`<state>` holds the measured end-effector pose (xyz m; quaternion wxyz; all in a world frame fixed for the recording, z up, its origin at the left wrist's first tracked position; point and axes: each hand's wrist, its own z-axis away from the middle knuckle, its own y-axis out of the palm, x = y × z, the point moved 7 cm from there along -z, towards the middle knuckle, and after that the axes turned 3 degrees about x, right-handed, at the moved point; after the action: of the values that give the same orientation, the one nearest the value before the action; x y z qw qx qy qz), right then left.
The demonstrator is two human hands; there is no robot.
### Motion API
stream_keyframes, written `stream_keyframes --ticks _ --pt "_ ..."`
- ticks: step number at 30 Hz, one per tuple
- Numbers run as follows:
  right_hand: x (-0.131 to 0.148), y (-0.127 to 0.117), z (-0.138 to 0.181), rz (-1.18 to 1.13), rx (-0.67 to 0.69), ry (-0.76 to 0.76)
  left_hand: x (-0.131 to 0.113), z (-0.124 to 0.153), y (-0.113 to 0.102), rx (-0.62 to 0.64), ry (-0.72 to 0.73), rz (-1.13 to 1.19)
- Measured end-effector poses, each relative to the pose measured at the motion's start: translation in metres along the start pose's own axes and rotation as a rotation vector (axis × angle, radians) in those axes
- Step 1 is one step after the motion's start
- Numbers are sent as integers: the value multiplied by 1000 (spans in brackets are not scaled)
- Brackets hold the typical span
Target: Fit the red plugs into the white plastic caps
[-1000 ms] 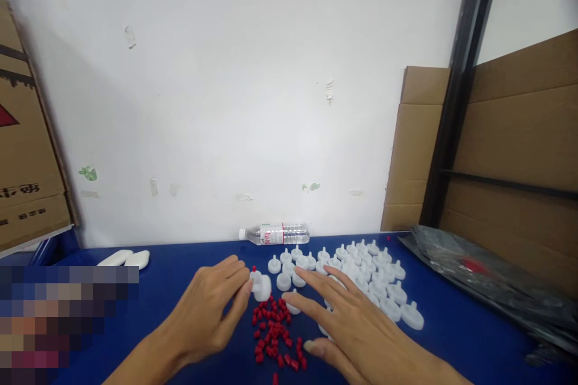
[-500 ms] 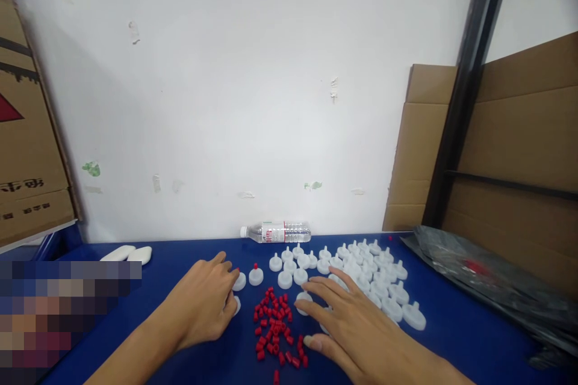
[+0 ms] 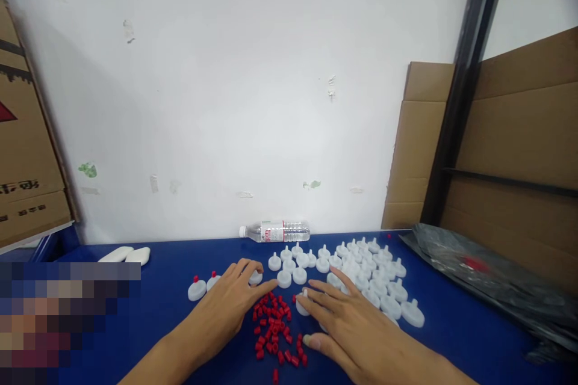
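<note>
Loose caps [image 3: 282, 326] lie on the table [image 3: 153, 307] between the left hand [image 3: 232, 295] and right hand [image 3: 350, 322].
Lids [image 3: 397, 291] spread behind the right hand; a bottle [image 3: 275, 231] lies behind their left end, before the wall [image 3: 244, 102]; two capped lids [image 3: 197, 291] sit left of the left hand; a bag [image 3: 487, 283] lies far right, a carton [image 3: 27, 144] is far left.

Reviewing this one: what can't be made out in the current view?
Head view, all items:
Top of the cap at the left hand: hidden by that hand, as is whether it is gripped.
Caps under the right hand: partly covered by it, so uncountable.
Bottle label: small print unreadable.
Carton print: cut off by the left edge.
Lower-left corner: pixelated.
</note>
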<state>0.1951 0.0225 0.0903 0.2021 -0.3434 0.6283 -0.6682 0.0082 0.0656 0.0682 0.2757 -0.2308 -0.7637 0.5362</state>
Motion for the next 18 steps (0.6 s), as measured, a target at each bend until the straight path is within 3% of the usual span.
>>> stream_keyframes --ticks 7,18 --pt "0 1 1 21 -27 -19 12 2 10 3 -20 32" --pt "-2 1 1 92 -107 -72 22 0 -1 66 -83 144"
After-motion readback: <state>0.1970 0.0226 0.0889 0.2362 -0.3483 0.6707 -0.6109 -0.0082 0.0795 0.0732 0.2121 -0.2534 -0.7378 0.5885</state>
